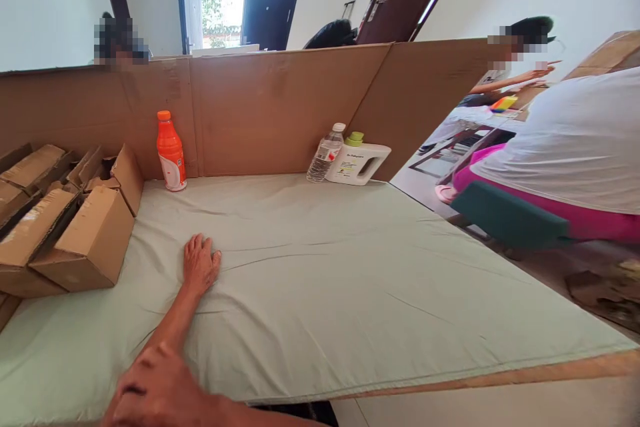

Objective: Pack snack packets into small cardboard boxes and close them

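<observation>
My left hand (201,263) rests palm down on the pale green cloth (300,320), holding nothing, its fingers bent a little and apart. Across my left forearm lies my right hand (157,387), close to the camera at the lower edge. Its fingers look curled over the forearm, but blur and the angle hide whether they grip it. Beyond my left hand stands an orange bottle (171,152) with an orange cap. Several open cardboard boxes (87,240) are grouped to the left of that hand.
A clear plastic bottle (325,155) leans against a white jug (357,163) with a green cap at the back. A cardboard wall (285,113) borders the table's far side. Past the right edge, a person in a white shirt (585,140) sits near another person's arm (515,82).
</observation>
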A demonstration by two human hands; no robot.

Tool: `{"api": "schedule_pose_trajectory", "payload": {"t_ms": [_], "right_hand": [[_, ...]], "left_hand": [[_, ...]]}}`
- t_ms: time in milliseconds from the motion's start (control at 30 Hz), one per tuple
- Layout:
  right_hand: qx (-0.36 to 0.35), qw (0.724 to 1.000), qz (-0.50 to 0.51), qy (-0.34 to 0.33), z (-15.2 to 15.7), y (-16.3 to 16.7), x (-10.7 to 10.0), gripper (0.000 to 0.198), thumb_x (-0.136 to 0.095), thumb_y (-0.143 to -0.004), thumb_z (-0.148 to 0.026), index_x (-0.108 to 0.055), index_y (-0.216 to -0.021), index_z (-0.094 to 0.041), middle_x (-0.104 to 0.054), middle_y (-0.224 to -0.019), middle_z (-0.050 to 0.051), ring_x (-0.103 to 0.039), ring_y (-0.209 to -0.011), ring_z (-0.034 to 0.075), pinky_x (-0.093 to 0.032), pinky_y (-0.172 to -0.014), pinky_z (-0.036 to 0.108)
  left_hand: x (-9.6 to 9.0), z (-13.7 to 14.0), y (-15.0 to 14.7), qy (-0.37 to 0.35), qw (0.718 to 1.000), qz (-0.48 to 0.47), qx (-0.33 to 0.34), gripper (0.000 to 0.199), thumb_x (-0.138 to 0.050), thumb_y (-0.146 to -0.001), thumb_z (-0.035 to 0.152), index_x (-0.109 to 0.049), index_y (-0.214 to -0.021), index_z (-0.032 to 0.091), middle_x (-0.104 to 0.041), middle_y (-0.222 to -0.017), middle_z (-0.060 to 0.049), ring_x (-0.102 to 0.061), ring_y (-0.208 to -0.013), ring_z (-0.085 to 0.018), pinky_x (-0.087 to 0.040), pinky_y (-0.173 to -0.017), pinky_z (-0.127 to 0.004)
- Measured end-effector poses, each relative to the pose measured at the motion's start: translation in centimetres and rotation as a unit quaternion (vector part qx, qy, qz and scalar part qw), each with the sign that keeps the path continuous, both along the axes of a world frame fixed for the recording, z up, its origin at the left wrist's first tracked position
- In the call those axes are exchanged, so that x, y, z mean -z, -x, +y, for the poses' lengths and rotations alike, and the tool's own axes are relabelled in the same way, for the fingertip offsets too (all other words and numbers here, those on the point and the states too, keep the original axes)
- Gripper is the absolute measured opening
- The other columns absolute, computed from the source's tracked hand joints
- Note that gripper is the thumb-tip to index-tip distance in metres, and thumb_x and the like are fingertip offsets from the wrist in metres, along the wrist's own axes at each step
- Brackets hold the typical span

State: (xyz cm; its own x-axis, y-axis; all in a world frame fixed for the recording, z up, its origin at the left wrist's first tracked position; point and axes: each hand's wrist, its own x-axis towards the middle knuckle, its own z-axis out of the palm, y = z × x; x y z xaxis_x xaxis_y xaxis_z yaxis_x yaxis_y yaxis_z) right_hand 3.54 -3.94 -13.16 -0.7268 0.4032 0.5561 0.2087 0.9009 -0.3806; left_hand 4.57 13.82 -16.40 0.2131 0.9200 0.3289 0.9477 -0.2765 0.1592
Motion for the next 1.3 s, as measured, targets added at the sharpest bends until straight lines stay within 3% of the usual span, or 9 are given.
{"api": "schedule_pose_trajectory", "payload": {"t_ms": [200,300,533,833,900,1000,1067,1133,1300], "right_hand": [[0.171,0.98,0.09,0.039,3.7,-7.7,-0.4,0.011,-0.071,-0.094,-0.031,-0.069,-0.087,-0.022,-0.073,-0.106,0.002,-0.059,-0.1,0.019,-0.039,-0.087,0.037],[0.207,0.968,0.133,0.057,3.8,-8.3,-0.3,0.007,-0.067,-0.094,-0.02,-0.067,-0.087,-0.02,-0.072,-0.108,0.004,-0.06,-0.103,0.02,-0.04,-0.088,0.037],[0.02,0.985,0.163,0.045,-1.7,-3.0,0.2,0.013,-0.069,-0.089,-0.031,-0.061,-0.085,-0.021,-0.075,-0.109,-0.001,-0.063,-0.108,0.018,-0.041,-0.095,0.036],[0.173,0.976,0.119,0.062,4.3,-9.3,-0.8,0.016,-0.059,-0.084,-0.007,-0.056,-0.08,-0.022,-0.074,-0.112,0.006,-0.062,-0.112,0.023,-0.042,-0.092,0.04],[0.161,0.976,0.121,0.079,3.1,-8.5,-0.9,0.015,-0.061,-0.082,-0.008,-0.057,-0.079,-0.022,-0.074,-0.114,0.006,-0.062,-0.113,0.024,-0.043,-0.094,0.04],[0.066,0.986,0.121,0.093,0.6,-6.0,-1.0,0.011,-0.065,-0.079,-0.014,-0.059,-0.082,-0.023,-0.074,-0.117,0.003,-0.061,-0.12,0.023,-0.043,-0.103,0.04],[0.052,0.989,0.115,0.08,0.3,-5.1,-0.9,0.009,-0.066,-0.079,-0.017,-0.059,-0.08,-0.023,-0.074,-0.119,0.004,-0.06,-0.123,0.025,-0.043,-0.105,0.042],[0.097,0.988,0.097,0.064,1.4,-5.8,-0.6,0.009,-0.063,-0.081,-0.016,-0.059,-0.077,-0.023,-0.074,-0.122,0.006,-0.06,-0.124,0.026,-0.044,-0.104,0.045],[0.232,0.967,0.1,0.023,5.5,-11.7,1.2,0.019,-0.054,-0.094,-0.019,-0.065,-0.08,-0.023,-0.072,-0.13,0.011,-0.064,-0.122,0.026,-0.05,-0.098,0.045]], "left_hand": [[-0.1,-0.4,-0.4,0.006,1.0,0.007,-0.005,0.036,-0.065,-0.099,0.037,-0.062,-0.129,0.019,-0.061,-0.137,-0.011,-0.063,-0.12,-0.027,-0.055,-0.101,-0.051],[-0.1,-0.6,-0.5,0.013,1.0,0.0,-0.009,0.036,-0.065,-0.099,0.038,-0.062,-0.129,0.019,-0.061,-0.138,-0.011,-0.063,-0.12,-0.027,-0.055,-0.101,-0.051],[-0.1,-1.1,-0.5,0.025,0.999,-0.022,-0.009,0.035,-0.065,-0.099,0.037,-0.063,-0.13,0.02,-0.061,-0.138,-0.011,-0.062,-0.121,-0.027,-0.054,-0.102,-0.051],[0.0,-1.1,-0.7,0.032,0.998,-0.059,-0.01,0.038,-0.066,-0.099,0.038,-0.062,-0.131,0.019,-0.061,-0.138,-0.012,-0.062,-0.122,-0.028,-0.054,-0.102,-0.053],[0.0,-1.1,-0.6,0.026,0.997,-0.068,-0.01,0.038,-0.066,-0.099,0.038,-0.062,-0.131,0.019,-0.06,-0.139,-0.012,-0.062,-0.122,-0.028,-0.054,-0.102,-0.053],[0.3,-1.6,-0.3,0.006,0.997,-0.082,-0.005,0.037,-0.066,-0.099,0.037,-0.062,-0.131,0.019,-0.06,-0.14,-0.012,-0.062,-0.123,-0.028,-0.054,-0.103,-0.053],[0.4,-2.8,0.4,-0.011,0.996,-0.087,0.012,0.037,-0.066,-0.099,0.037,-0.062,-0.131,0.019,-0.059,-0.14,-0.012,-0.061,-0.123,-0.028,-0.054,-0.103,-0.053],[0.3,-5.0,1.7,-0.031,0.995,-0.09,0.044,0.035,-0.066,-0.099,0.037,-0.063,-0.129,0.019,-0.06,-0.139,-0.012,-0.062,-0.122,-0.028,-0.055,-0.102,-0.052],[-2.3,-15.3,9.0,-0.093,0.981,-0.084,0.149,0.022,-0.054,-0.101,0.028,-0.07,-0.116,0.022,-0.074,-0.115,-0.008,-0.07,-0.11,-0.021,-0.06,-0.094,-0.038]]}}
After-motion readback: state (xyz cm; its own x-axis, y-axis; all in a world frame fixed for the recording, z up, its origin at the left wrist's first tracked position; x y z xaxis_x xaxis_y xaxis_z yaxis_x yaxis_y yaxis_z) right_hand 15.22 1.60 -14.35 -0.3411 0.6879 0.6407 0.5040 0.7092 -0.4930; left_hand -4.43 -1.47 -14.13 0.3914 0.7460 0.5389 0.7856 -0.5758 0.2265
